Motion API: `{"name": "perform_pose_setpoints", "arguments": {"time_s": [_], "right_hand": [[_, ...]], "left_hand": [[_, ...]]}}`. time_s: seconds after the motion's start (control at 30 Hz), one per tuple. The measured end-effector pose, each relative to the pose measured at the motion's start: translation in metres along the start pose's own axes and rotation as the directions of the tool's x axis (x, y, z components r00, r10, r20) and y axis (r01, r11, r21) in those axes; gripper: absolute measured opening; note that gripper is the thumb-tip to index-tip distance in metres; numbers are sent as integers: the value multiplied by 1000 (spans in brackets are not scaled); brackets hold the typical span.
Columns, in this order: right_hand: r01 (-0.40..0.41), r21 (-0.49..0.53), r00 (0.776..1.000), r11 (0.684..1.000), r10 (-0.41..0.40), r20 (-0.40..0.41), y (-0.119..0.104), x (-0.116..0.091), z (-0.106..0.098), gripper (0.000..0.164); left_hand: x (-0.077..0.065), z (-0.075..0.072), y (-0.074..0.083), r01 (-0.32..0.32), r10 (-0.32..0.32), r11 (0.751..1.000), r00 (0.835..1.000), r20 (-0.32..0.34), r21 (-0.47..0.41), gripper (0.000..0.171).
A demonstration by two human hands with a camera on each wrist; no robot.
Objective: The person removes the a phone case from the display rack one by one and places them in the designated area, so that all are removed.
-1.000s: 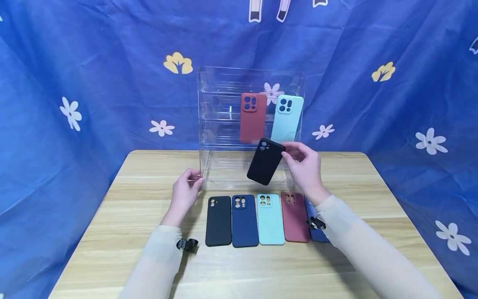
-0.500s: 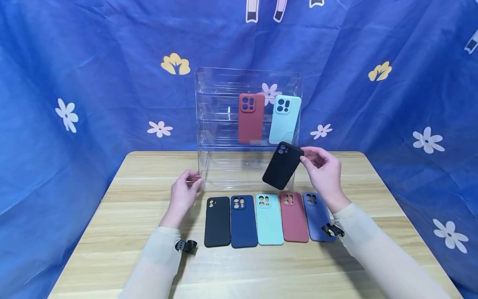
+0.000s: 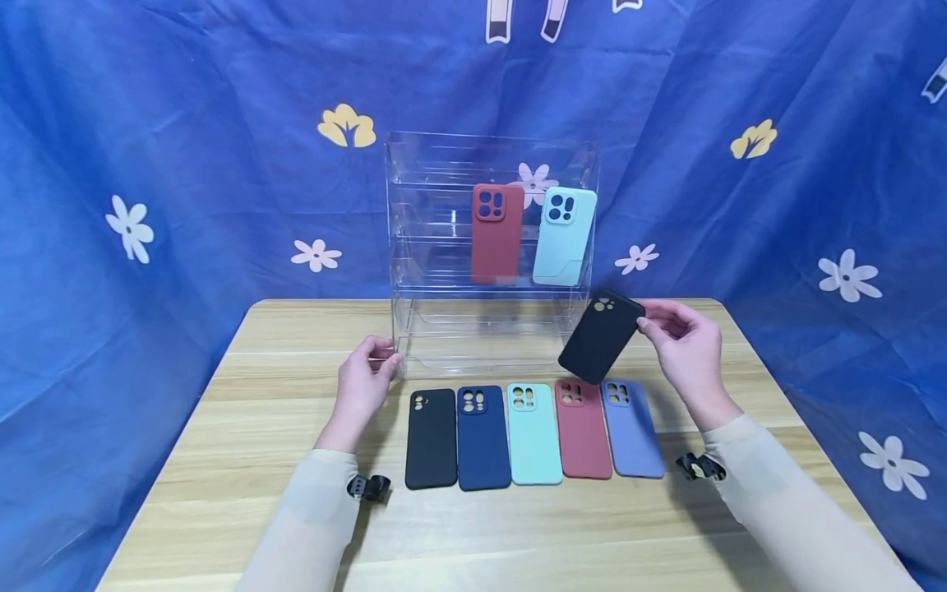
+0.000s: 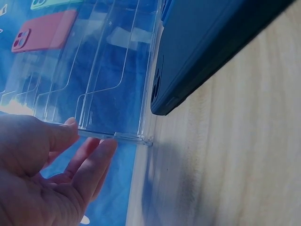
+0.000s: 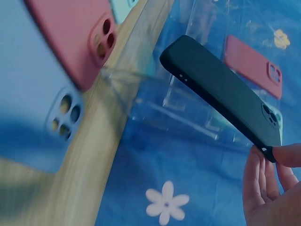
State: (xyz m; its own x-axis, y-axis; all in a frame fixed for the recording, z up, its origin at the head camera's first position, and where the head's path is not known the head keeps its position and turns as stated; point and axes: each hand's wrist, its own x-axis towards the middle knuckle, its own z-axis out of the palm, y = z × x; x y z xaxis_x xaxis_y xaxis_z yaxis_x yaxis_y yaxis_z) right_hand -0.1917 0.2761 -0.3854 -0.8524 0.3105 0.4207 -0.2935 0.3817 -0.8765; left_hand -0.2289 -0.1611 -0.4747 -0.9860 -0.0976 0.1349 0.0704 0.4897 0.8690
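Observation:
My right hand (image 3: 690,349) pinches a black phone case (image 3: 601,335) at its upper right edge. Tilted, the case hangs in front of the lower right corner of a clear acrylic display rack (image 3: 488,363). At the rack's left side, my left hand (image 3: 366,382) grips the clear panel's edge between thumb and fingers, as the left wrist view shows. Standing in the rack are a red phone case (image 3: 497,247) and, to its right, a mint one (image 3: 561,247). In the right wrist view, thumb and fingers hold the black case by its camera-hole end.
On the wooden table (image 3: 296,329), a row of phone cases lies before the rack: black (image 3: 431,440), navy (image 3: 484,440), mint (image 3: 536,448), dark red (image 3: 584,440) and blue-violet (image 3: 635,440). A blue patterned curtain (image 3: 222,99) hangs behind and beside the table.
My right hand has carried the black phone case rightward and slightly down, away from the rack's middle. The blue-violet case has come fully into view. My left hand stays at the rack's edge.

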Motion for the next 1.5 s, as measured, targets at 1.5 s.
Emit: {"name": "perform_pose_setpoints", "arguments": {"time_s": [1.5], "right_hand": [[-47, -591, 821, 806, 369, 437, 105, 13, -106, 29]], "left_hand": [[0, -1, 0, 0, -1, 1000, 1000, 6, 13, 24]]}}
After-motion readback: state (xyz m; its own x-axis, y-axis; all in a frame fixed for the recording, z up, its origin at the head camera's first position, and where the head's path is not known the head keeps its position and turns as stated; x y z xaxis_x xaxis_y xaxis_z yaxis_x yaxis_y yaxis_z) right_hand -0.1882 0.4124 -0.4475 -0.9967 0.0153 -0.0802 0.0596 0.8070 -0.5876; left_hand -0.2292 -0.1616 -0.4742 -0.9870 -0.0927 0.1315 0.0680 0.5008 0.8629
